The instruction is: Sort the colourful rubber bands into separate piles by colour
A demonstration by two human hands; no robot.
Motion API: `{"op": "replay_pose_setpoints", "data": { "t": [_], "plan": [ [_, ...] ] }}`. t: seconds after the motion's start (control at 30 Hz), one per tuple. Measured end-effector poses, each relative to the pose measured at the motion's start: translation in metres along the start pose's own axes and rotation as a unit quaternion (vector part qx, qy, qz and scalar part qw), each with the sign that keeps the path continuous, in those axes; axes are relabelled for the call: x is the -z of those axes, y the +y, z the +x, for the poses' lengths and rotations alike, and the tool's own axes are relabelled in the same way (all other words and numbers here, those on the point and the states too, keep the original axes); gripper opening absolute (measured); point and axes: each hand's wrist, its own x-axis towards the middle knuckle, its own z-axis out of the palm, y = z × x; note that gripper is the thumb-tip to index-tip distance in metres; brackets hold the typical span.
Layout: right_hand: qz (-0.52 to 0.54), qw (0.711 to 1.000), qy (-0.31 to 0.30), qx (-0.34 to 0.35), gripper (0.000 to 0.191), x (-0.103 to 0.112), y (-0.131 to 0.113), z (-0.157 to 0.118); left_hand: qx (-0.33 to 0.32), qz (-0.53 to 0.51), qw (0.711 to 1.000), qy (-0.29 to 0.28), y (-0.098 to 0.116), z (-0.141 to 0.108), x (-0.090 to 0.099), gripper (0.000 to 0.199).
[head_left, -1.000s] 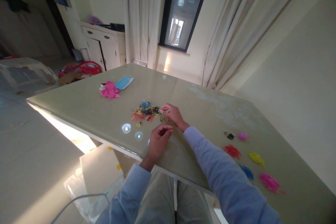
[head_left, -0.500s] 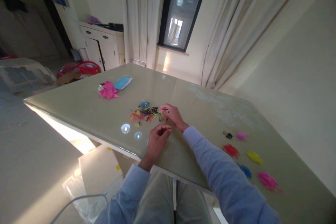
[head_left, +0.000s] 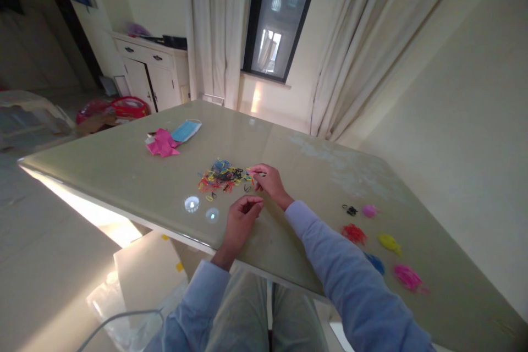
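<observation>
On the left of the table (head_left: 289, 148), crumpled pink paper (head_left: 164, 143) is lying against a blue mask (head_left: 186, 131). Nearer you, the mixed pile of bands (head_left: 223, 175) is spreading out. Your left hand (head_left: 241, 219) is curling narrow just beside it; whether it is gripping a band, you cannot tell. Your right hand (head_left: 269, 180) is pinching narrow at the pile's right edge, its hold unclear. Farther right, black bands (head_left: 352, 210), a red bunch (head_left: 353, 234), a small pink bunch (head_left: 370, 210), a blue bunch (head_left: 375, 263), a yellow bunch (head_left: 389, 242) and a bright pink bunch (head_left: 408, 277) are resting apart.

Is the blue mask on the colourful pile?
No, the blue mask lies beside the pink thing, away from the colourful pile.
</observation>
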Motion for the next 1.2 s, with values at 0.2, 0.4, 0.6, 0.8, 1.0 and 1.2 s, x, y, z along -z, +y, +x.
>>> {"op": "replay_pose_setpoints", "data": {
  "t": [0.2, 0.4, 0.6, 0.8, 1.0, 1.2],
  "plan": [
    [0.071, 0.996, 0.032, -0.041, 0.029, 0.011, -0.019, -0.011, -0.002, 0.003, 1.0, -0.003, 0.001, -0.001, 0.001, 0.02],
    [0.28, 0.953, 0.068, -0.091, 0.03, 0.044, -0.037, -0.067, -0.002, 0.019, 1.0, 0.003, 0.001, -0.001, 0.003, 0.024],
    [0.375, 0.91, 0.119, -0.13, 0.024, 0.093, -0.043, -0.148, 0.004, 0.077, 0.997, 0.006, -0.001, -0.005, 0.009, 0.028],
    [0.391, 0.878, 0.255, -0.11, 0.023, 0.142, -0.048, -0.211, 0.017, 0.121, 0.992, 0.022, 0.001, -0.008, 0.013, 0.034],
    [0.389, 0.847, 0.345, -0.111, 0.022, 0.172, -0.042, -0.253, 0.02, 0.215, 0.973, 0.082, 0.011, -0.012, 0.006, 0.032],
    [0.355, 0.849, 0.369, -0.133, 0.022, 0.183, -0.04, -0.274, 0.007, 0.279, 0.956, 0.084, 0.014, -0.018, 0.004, 0.024]
  ]
}}
